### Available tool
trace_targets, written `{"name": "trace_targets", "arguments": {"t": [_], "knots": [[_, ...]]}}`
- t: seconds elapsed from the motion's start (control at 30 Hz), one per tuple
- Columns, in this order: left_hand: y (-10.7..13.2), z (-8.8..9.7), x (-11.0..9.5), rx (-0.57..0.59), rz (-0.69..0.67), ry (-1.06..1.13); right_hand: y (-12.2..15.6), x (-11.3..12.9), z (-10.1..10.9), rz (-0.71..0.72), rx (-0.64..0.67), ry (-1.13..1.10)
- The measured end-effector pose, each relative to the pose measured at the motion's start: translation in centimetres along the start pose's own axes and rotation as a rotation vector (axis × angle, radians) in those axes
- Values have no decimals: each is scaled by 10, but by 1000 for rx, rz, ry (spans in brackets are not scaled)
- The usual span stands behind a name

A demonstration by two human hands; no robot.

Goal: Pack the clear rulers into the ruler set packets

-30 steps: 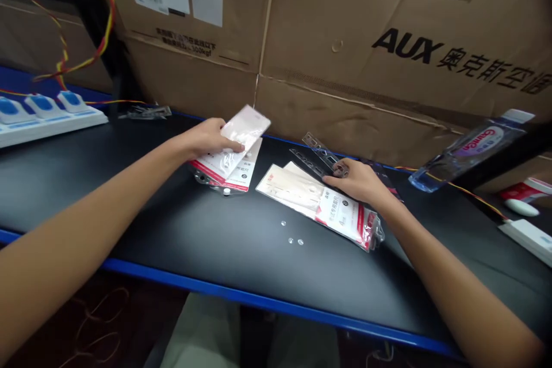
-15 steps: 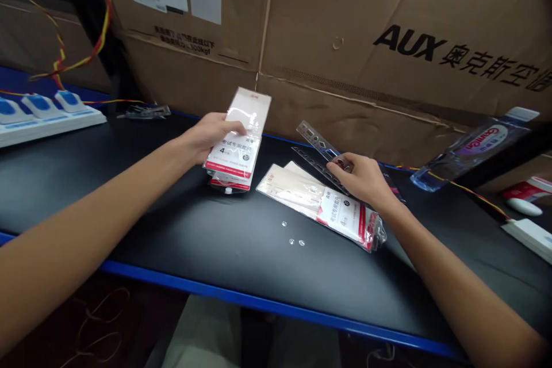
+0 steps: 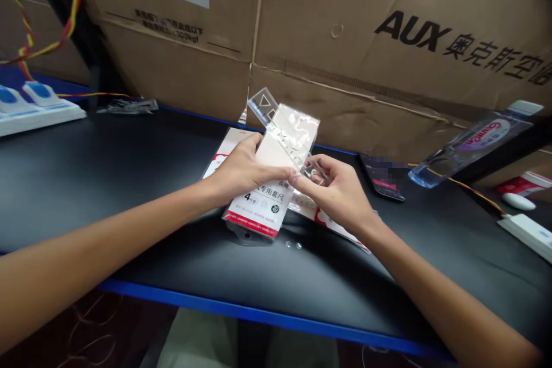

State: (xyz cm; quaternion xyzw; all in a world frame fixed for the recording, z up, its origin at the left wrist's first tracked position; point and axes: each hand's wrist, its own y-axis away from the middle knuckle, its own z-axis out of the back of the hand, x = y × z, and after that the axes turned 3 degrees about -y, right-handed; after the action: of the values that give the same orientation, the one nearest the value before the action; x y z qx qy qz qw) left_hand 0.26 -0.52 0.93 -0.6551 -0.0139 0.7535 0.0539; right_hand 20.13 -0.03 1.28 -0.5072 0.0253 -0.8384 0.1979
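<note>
My left hand (image 3: 248,169) is closed on a flat, clear-sleeved ruler-set packet (image 3: 259,213) with a white and red label, tilted above the table. My right hand (image 3: 338,184) pinches a clear stencil ruler (image 3: 261,104) with cut-out shapes. It slants across the packet's upper part, its far end sticking out past the upper left edge; I cannot tell whether it lies inside or outside the sleeve. Behind my left hand is another packet (image 3: 219,155), partly hidden. Under my right hand more packets (image 3: 321,215) lie on the table. Two small clear discs (image 3: 293,245) lie nearby.
The black tabletop (image 3: 172,253) has a blue front edge. A cardboard box (image 3: 302,23) stands along the back. At right are a dark phone-like object (image 3: 382,178), a clear bottle (image 3: 470,144) and a white mouse (image 3: 518,201). A power strip (image 3: 43,114) sits at left.
My right hand has brought the ruler leftward from above the table packets to the packet in my left hand. My left hand has moved right, and one packet is now behind it.
</note>
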Motion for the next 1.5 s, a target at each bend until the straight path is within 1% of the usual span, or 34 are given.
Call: {"name": "trace_targets", "arguments": {"t": [0.13,0.2,0.27,0.4,0.5,0.57,0.67,0.73,0.83,0.97,1.07,1.17,1.27,1.37,1.5], "knots": [[0,1,-4,8,-42,43,-3,-6,4,78,-167,124],[-1,2,-6,-11,-63,58,-5,-9,5,118,-207,133],[-3,4,-6,-37,-75,68,-5,-11,5,113,-165,53],[-7,8,-8,-101,-64,85,-3,-8,3,21,31,-188],[-12,15,-9,-151,-64,131,1,-3,1,-45,111,-217],[-15,19,-9,-179,-68,157,3,-2,-1,-42,120,-149],[-18,25,-9,-228,-76,166,6,-1,-3,44,74,16],[-21,27,-8,-279,-97,172,10,0,-4,71,54,66],[-24,29,-8,-386,-110,239,19,5,-8,46,99,12],[-29,33,-7,-498,-58,382,28,8,-14,24,189,3],[-31,37,-6,-539,-73,429,27,5,-15,-8,168,8],[-32,39,-6,-538,-91,441,23,0,-13,-35,114,-34],[-30,39,-7,-478,-95,440,22,0,-12,-45,112,-118],[-29,39,-8,-424,-109,450,23,4,-12,-55,112,-248],[-29,41,-8,-373,-91,469,21,5,-10,-78,72,-418]]}}
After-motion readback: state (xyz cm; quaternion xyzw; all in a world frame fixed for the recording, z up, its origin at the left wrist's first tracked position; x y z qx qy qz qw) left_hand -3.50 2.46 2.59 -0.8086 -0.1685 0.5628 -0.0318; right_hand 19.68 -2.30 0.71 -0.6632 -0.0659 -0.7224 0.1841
